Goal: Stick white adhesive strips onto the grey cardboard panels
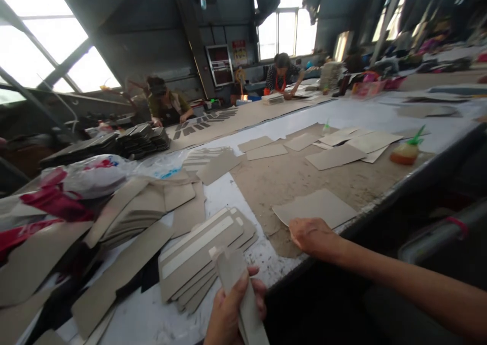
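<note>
Left hand (227, 309): strips (249, 309) gripped by fingers (241, 283), seemingly for alignment | Right hand (314, 236): sheet (319, 205) touched, finger closure cannot be told | Cards (200, 251): fanned, presumably for easy separation

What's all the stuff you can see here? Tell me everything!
Table: one, white, across the view
Board: one, tan, on the table
Loose pieces: many, grey, left and on the board
Fanned panels: several, grey, near middle
Green-tipped bottle: one, amber, right
Plastic bag: one, clear, left
Dark stacks: several, black, far left
Co-workers: at least two, olive and dark clothes, across
Windows: several, white, back
Farther clutter: too blurred
Left hand: one, bare, holding grey strips
Right hand: one, bare, at grey sheet
</note>
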Demonstrator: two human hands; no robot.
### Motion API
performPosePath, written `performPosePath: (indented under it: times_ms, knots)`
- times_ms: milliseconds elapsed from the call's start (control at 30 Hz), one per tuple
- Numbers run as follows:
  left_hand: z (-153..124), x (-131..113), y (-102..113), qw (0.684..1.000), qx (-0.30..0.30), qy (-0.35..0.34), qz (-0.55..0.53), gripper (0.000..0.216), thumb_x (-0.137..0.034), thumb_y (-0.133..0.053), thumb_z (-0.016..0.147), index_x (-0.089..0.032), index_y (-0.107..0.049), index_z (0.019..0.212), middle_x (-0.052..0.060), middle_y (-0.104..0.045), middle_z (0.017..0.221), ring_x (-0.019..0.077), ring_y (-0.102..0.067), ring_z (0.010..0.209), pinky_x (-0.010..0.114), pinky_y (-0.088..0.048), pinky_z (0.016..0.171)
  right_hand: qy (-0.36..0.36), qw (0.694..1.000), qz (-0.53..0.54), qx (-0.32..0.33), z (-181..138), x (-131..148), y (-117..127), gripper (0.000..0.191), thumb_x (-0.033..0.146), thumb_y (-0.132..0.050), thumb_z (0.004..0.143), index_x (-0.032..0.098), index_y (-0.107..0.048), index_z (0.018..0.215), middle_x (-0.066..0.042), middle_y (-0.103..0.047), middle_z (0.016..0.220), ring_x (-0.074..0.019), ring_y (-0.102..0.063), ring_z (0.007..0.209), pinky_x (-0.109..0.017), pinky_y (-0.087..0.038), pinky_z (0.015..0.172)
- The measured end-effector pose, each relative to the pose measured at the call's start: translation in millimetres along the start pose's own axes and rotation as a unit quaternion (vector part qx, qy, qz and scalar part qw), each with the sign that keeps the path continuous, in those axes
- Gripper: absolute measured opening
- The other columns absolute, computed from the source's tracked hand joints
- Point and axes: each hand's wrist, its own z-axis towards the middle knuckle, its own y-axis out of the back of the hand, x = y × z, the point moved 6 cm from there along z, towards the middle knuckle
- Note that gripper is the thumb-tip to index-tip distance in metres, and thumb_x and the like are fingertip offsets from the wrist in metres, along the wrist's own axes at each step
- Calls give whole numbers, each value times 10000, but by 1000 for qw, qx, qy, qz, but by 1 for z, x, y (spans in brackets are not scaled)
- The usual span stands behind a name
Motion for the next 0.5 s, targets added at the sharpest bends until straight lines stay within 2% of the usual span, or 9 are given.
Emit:
performPosePath:
  times_ms: [133, 267, 333, 400, 467, 500]
  knots:
    - [-6, -1, -3, 998, -47, 38, -27, 303, -292, -634, 747, -69, -587, 946, 102, -681, 732, 107, -577, 521, 217, -471, 499, 45, 997, 61, 9, 1, 41, 12, 236, 215, -394, 862, 140, -618, 848, -103, -671, 806, -221, -629, 721, -270, -411, 590]
    - [-13, -2, -4, 993, -88, 74, -8, 278, -242, -600, 775, -59, -582, 984, 169, -688, 919, 132, -630, 578, 242, -530, 570, 60, 975, 210, -35, -7, 56, 28, 303, 319, -357, 911, 151, -589, 812, -76, -642, 792, -180, -588, 742, -257, -401, 638]
    - [-12, 0, -7, 993, -84, 81, -2, 272, -240, -609, 769, -63, -589, 974, 165, -688, 932, 131, -635, 595, 238, -533, 582, 67, 935, 346, -31, -12, 60, 31, 328, 382, -358, 915, 161, -572, 802, -35, -617, 746, -143, -560, 698, -234, -397, 627]
    - [-10, 2, -11, 995, -64, 76, 6, 265, -259, -633, 750, -72, -607, 936, 130, -697, 849, 118, -622, 574, 212, -515, 550, 73, 878, 473, -8, -13, 65, 32, 326, 416, -382, 904, 159, -566, 821, -8, -600, 729, -120, -538, 665, -221, -399, 613]
    - [-8, 5, -15, 997, -40, 67, 17, 287, -302, -667, 716, -77, -625, 890, 92, -687, 741, 101, -592, 525, 183, -471, 486, 71, 829, 554, 12, -13, 68, 34, 308, 419, -414, 890, 153, -567, 864, -7, -603, 762, -112, -530, 666, -221, -406, 613]
    - [-8, 7, -17, 997, -31, 63, 24, 309, -328, -684, 695, -79, -631, 869, 78, -676, 698, 95, -574, 500, 175, -444, 456, 67, 816, 574, 12, -12, 69, 36, 300, 422, -435, 879, 152, -567, 888, -10, -605, 788, -111, -528, 668, -223, -409, 614]
